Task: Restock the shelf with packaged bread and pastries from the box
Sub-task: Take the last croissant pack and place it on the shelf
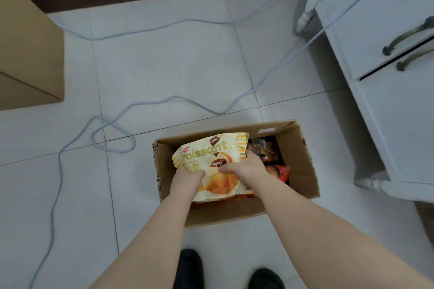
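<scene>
Both hands (187,177) around crinkly croissant bag (211,166)

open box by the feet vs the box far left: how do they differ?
The open box has its top open and packaged pastries inside; the left box shows only plain closed faces. The open box sits fully in view on the floor near the shoes; the left box is cut off by the frame edge. Both hands reach into the open box; nothing touches the left box. Both are brown cardboard.

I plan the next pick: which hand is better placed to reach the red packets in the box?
The right hand: it grips the croissant bag at the edge beside the red packets.
</scene>
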Tool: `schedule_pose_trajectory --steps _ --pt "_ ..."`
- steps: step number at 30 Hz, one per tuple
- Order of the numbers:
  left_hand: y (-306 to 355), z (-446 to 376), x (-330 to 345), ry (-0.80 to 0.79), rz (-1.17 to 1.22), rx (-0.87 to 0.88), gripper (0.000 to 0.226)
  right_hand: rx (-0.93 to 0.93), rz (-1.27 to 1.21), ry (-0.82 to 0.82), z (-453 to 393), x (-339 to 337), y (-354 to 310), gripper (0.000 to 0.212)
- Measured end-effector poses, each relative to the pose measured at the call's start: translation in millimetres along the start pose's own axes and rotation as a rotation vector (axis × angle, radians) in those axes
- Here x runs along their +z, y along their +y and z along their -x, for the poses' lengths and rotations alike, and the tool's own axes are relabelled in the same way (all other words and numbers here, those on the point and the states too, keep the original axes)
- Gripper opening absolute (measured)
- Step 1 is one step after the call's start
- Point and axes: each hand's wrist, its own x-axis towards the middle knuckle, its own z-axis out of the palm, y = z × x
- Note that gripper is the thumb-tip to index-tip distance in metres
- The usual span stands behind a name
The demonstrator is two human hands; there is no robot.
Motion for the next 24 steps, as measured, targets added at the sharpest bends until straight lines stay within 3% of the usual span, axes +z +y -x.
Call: schedule_pose_trajectory --steps 2,6,8,12,15,19,22,24 --pt "20.7 50.9 -17.0 -0.029 0.040 0.043 0.041 0.012 -0.027 0.020 44.8 -24.0 -27.5 0.066" --pt "88.0 165.6 -65.9 -0.060 0.082 0.144 0.046 -0.056 -0.171 0.023 155.5 -77.5 -107.7 0.063" --pt "132.9 225.0 -92.1 -0.062 0.061 0.222 0.061 -0.129 -0.237 0.030 218.4 -106.1 -158.5 0.058" --pt "213.1 347.8 -135.4 0.142 0.032 0.418 0.087 -0.280 -0.370 0.053 333.9 -164.4 -240.3 0.048" --pt "255.2 427.5 -156.3 0.028 0.174 0.566 0.082 -0.385 -0.420 0.044 411.1 -209.0 -283.3 0.046" --pt "286.1 522.9 -169.2 -0.053 0.221 0.781 0.056 -0.488 -0.485 0.077 507.8 -265.4 -308.0 0.046" --pt "302.9 581.4 -165.0 -0.102 0.226 0.911 0.057 -0.592 -0.570 0.135 568.7 -303.4 -306.1 0.041" --pt "310.3 614.4 -155.4 -0.171 0.237 0.998 0.056 -0.636 -0.619 0.192 600.5 -323.7 -297.3 0.050"
